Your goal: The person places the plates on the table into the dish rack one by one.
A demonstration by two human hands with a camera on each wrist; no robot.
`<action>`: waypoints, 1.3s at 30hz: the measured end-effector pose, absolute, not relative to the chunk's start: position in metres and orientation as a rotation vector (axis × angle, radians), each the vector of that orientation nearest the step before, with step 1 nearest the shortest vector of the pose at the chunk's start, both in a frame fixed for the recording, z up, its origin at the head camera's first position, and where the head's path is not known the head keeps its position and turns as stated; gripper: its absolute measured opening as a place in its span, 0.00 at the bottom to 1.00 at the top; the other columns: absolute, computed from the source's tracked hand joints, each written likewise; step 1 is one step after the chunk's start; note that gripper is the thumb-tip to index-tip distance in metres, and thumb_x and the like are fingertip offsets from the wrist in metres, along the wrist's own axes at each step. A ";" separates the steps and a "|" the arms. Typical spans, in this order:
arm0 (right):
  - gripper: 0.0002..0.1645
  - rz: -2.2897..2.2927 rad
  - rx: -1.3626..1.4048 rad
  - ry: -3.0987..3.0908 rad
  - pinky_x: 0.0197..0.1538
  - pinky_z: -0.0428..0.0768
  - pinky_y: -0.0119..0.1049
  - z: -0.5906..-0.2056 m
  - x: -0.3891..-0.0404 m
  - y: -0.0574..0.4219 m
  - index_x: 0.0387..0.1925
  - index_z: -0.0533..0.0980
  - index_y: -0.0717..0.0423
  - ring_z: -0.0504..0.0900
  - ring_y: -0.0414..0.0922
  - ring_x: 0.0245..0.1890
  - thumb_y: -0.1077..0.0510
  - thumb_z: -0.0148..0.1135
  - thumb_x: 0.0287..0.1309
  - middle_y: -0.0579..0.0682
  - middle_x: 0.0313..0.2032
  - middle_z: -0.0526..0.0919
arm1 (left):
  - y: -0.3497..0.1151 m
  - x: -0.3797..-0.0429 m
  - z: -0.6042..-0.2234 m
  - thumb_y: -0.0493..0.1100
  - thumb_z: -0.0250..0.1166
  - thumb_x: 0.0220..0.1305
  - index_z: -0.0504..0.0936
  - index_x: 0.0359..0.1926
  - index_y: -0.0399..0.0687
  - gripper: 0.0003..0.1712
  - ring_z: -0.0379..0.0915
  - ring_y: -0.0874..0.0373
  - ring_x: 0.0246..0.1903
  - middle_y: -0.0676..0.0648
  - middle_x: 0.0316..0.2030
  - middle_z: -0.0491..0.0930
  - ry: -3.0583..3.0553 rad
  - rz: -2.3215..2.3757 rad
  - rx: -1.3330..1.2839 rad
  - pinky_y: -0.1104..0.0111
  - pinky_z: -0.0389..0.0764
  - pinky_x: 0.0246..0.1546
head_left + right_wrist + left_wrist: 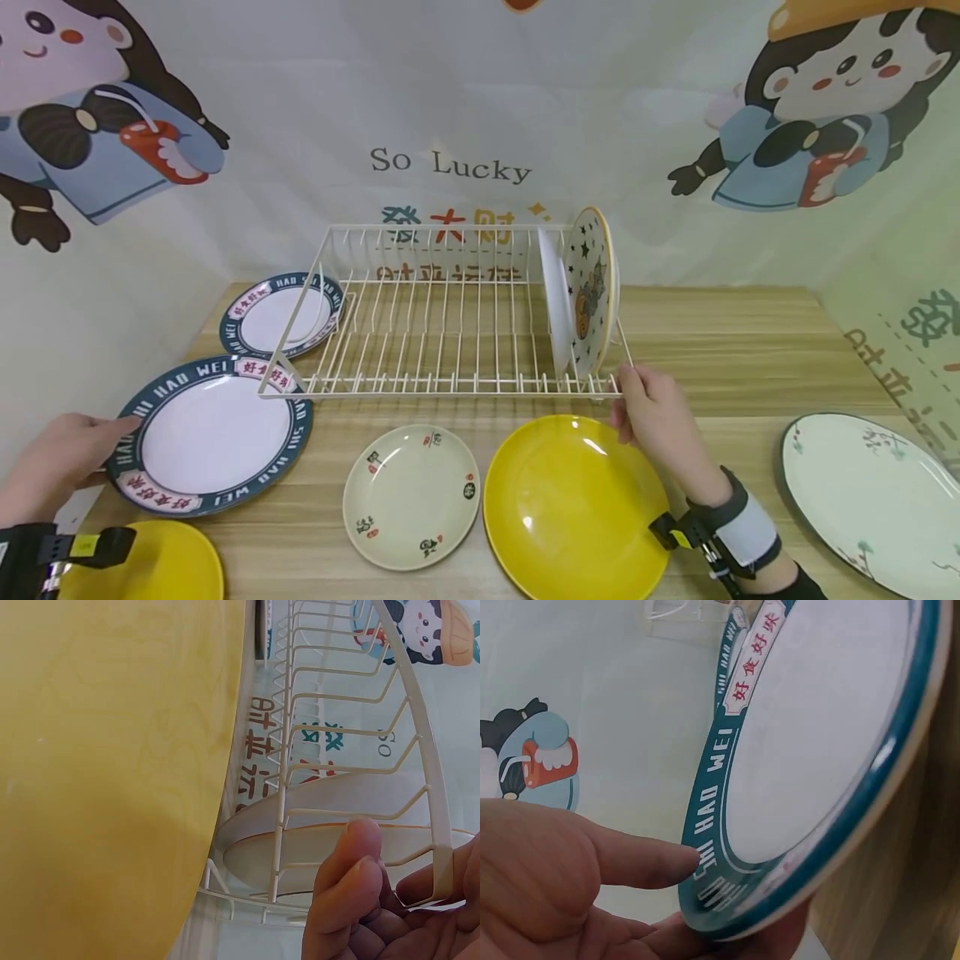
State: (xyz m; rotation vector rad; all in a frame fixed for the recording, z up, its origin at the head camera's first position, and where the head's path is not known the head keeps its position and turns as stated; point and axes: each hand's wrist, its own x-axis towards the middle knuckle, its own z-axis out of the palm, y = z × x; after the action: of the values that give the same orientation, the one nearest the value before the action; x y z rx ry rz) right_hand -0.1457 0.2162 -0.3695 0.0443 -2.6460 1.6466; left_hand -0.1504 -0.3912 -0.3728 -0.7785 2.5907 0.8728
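Note:
My left hand (56, 467) holds a large oval plate (217, 437) with a dark blue lettered rim by its left edge. In the left wrist view the thumb (649, 862) lies over the rim and the other fingers go underneath. The plate's far right edge overlaps the front left corner of a white wire dish rack (442, 393). At that rack's front right corner, my right hand (660, 417) grips the frame, its fingers (349, 877) curled at the wire. A cartoon plate with stars (592, 283) and a white plate (552, 308) stand upright at the rack's right end.
A smaller blue-rimmed plate (277, 312) lies behind on the left. Along the front are a small yellow plate (172, 558), a cream plate (411, 500), a large yellow plate (573, 508) and a pale oval plate (870, 500). A printed cloth (300, 142) hangs behind the wooden table (720, 333).

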 end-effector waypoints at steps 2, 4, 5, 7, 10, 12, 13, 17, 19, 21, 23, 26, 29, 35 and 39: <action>0.23 1.647 0.047 -2.646 0.17 0.74 0.36 -0.369 -0.145 0.216 0.30 0.71 0.68 0.72 0.47 0.12 0.56 0.40 0.77 0.54 0.16 0.76 | -0.390 -0.150 -0.371 0.44 0.44 0.78 0.55 0.56 0.05 0.34 0.70 0.35 0.36 0.21 0.38 0.71 2.589 0.878 -0.789 0.41 0.74 0.48; 0.23 1.648 0.045 -2.646 0.17 0.74 0.36 -0.370 -0.145 0.216 0.30 0.71 0.68 0.72 0.47 0.12 0.56 0.40 0.77 0.54 0.16 0.76 | -0.391 -0.150 -0.371 0.44 0.43 0.78 0.57 0.56 0.06 0.33 0.72 0.39 0.32 0.25 0.34 0.74 2.608 0.887 -0.781 0.46 0.79 0.43; 0.23 1.646 0.043 -2.648 0.17 0.74 0.36 -0.370 -0.146 0.216 0.30 0.71 0.68 0.73 0.47 0.12 0.56 0.40 0.77 0.54 0.16 0.76 | -0.391 -0.150 -0.370 0.44 0.42 0.78 0.57 0.55 0.06 0.33 0.73 0.41 0.30 0.28 0.32 0.75 2.614 0.896 -0.774 0.50 0.80 0.39; 0.23 1.649 0.035 -2.646 0.17 0.74 0.37 -0.370 -0.146 0.216 0.31 0.71 0.68 0.73 0.47 0.12 0.56 0.39 0.77 0.54 0.16 0.76 | -0.394 -0.150 -0.372 0.45 0.44 0.78 0.57 0.56 0.07 0.33 0.73 0.43 0.30 0.30 0.31 0.76 2.615 0.922 -0.779 0.57 0.81 0.33; 0.23 1.648 0.028 -2.651 0.17 0.74 0.36 -0.369 -0.146 0.215 0.32 0.72 0.68 0.73 0.47 0.12 0.55 0.39 0.77 0.54 0.16 0.76 | -0.397 -0.150 -0.375 0.45 0.49 0.77 0.57 0.57 0.07 0.34 0.73 0.43 0.30 0.29 0.31 0.76 2.601 0.943 -0.789 0.55 0.82 0.35; 0.23 1.651 0.021 -2.650 0.16 0.74 0.36 -0.368 -0.146 0.215 0.32 0.72 0.68 0.73 0.47 0.12 0.55 0.40 0.77 0.54 0.16 0.76 | -0.400 -0.150 -0.378 0.45 0.53 0.76 0.57 0.57 0.08 0.35 0.73 0.43 0.30 0.30 0.31 0.76 2.591 0.944 -0.797 0.51 0.81 0.39; 0.23 1.653 0.020 -2.649 0.16 0.74 0.36 -0.368 -0.146 0.215 0.31 0.72 0.68 0.73 0.47 0.12 0.55 0.40 0.77 0.54 0.16 0.76 | -0.401 -0.150 -0.378 0.45 0.54 0.75 0.57 0.58 0.08 0.35 0.73 0.43 0.31 0.31 0.31 0.76 2.590 0.938 -0.797 0.49 0.80 0.41; 0.24 1.646 0.017 -2.656 0.17 0.74 0.36 -0.369 -0.147 0.214 0.30 0.71 0.68 0.73 0.48 0.12 0.55 0.39 0.77 0.54 0.16 0.76 | -0.403 -0.148 -0.378 0.46 0.56 0.75 0.58 0.58 0.11 0.36 0.73 0.44 0.31 0.38 0.27 0.79 2.590 0.930 -0.776 0.45 0.77 0.44; 0.24 1.643 0.022 -2.660 0.17 0.75 0.36 -0.369 -0.147 0.214 0.31 0.72 0.68 0.73 0.48 0.12 0.55 0.39 0.77 0.54 0.16 0.76 | -0.404 -0.147 -0.378 0.48 0.55 0.75 0.58 0.59 0.11 0.37 0.73 0.45 0.30 0.40 0.26 0.79 2.582 0.931 -0.768 0.43 0.75 0.45; 0.24 1.640 0.024 -2.662 0.17 0.75 0.37 -0.369 -0.147 0.214 0.31 0.72 0.69 0.73 0.48 0.12 0.55 0.39 0.77 0.54 0.16 0.76 | -0.404 -0.146 -0.377 0.49 0.55 0.75 0.57 0.60 0.12 0.38 0.73 0.45 0.30 0.41 0.26 0.80 2.574 0.936 -0.766 0.41 0.73 0.47; 0.23 1.640 0.027 -2.661 0.17 0.74 0.37 -0.368 -0.147 0.214 0.32 0.72 0.69 0.73 0.48 0.12 0.56 0.39 0.77 0.54 0.16 0.76 | -0.404 -0.146 -0.376 0.49 0.55 0.75 0.57 0.60 0.12 0.38 0.74 0.46 0.30 0.42 0.26 0.80 2.574 0.933 -0.766 0.40 0.73 0.46; 0.23 1.639 0.023 -2.661 0.17 0.75 0.37 -0.368 -0.147 0.214 0.32 0.72 0.69 0.73 0.48 0.12 0.57 0.39 0.77 0.54 0.16 0.76 | -0.402 -0.145 -0.374 0.48 0.55 0.75 0.57 0.61 0.12 0.37 0.74 0.46 0.29 0.41 0.27 0.80 2.592 0.937 -0.752 0.45 0.77 0.42; 0.24 1.640 0.017 -2.661 0.17 0.75 0.37 -0.368 -0.147 0.213 0.31 0.72 0.69 0.73 0.48 0.12 0.56 0.39 0.77 0.54 0.16 0.76 | -0.399 -0.145 -0.371 0.47 0.55 0.75 0.57 0.61 0.11 0.37 0.74 0.47 0.28 0.39 0.27 0.80 2.623 0.940 -0.748 0.48 0.79 0.40; 0.23 1.636 0.028 -2.655 0.16 0.75 0.37 -0.369 -0.147 0.214 0.30 0.71 0.69 0.73 0.48 0.12 0.57 0.39 0.77 0.54 0.16 0.76 | -0.393 -0.142 -0.366 0.47 0.52 0.76 0.54 0.64 0.13 0.37 0.75 0.37 0.32 0.29 0.31 0.79 2.639 0.955 -0.857 0.35 0.68 0.50; 0.24 1.634 0.040 -2.651 0.17 0.75 0.37 -0.369 -0.147 0.215 0.30 0.72 0.68 0.73 0.48 0.12 0.56 0.39 0.77 0.54 0.16 0.76 | -0.392 -0.142 -0.364 0.47 0.51 0.77 0.50 0.67 0.16 0.38 0.74 0.32 0.35 0.22 0.37 0.76 2.650 0.969 -0.945 0.30 0.64 0.50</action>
State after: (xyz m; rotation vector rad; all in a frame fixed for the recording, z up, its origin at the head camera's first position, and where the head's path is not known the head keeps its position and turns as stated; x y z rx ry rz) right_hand -0.1470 0.2146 -0.3687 0.0396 -2.6513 1.6343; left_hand -0.1415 -0.3916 -0.3639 -0.9447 2.6503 0.9689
